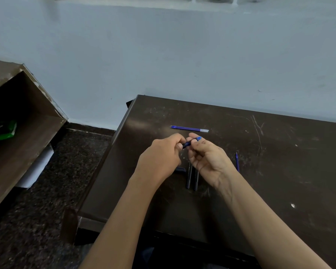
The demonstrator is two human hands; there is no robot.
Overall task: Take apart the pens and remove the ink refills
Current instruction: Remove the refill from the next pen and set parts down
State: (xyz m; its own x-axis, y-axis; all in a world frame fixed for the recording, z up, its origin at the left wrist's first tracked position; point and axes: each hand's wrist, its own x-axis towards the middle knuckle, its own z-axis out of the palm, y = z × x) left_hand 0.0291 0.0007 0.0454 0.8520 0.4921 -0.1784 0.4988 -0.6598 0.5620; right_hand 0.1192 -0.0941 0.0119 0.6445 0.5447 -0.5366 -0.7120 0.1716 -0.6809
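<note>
Head view: we are looking down on a dark, scratched table that is filling the lower right of the frame.
Left hand: we are seeing the left hand at centre frame, with its fingers curling round the dark end of a pen.
Right hand: the right hand, just right of centre, is pinching the blue end of the same pen between thumb and forefinger. Its other fingers are curling loosely toward the palm.
Pen: it is hanging above the tabletop between the two hands, tilting up toward the right. We cannot tell whether its parts are coming apart.
Ink refills: two blue ink refills are lying side by side on the table just above the hands in the frame, with their pale ends pointing right.
Barrels: two dark barrels are lying parallel on the table below the hands, partly hiding behind the right wrist. A short dark piece is lying just left of them.
Blue stick: a thin blue stick is lying right of the right wrist. We cannot tell whether it is a refill or a pen.
Shelf: a brown shelf unit is standing at the left edge, holding a green packet.
Floor: a dark speckled floor is showing at lower left, and a white roll is lying under the shelf.
Wall: a pale blue wall is running across the upper half.
</note>
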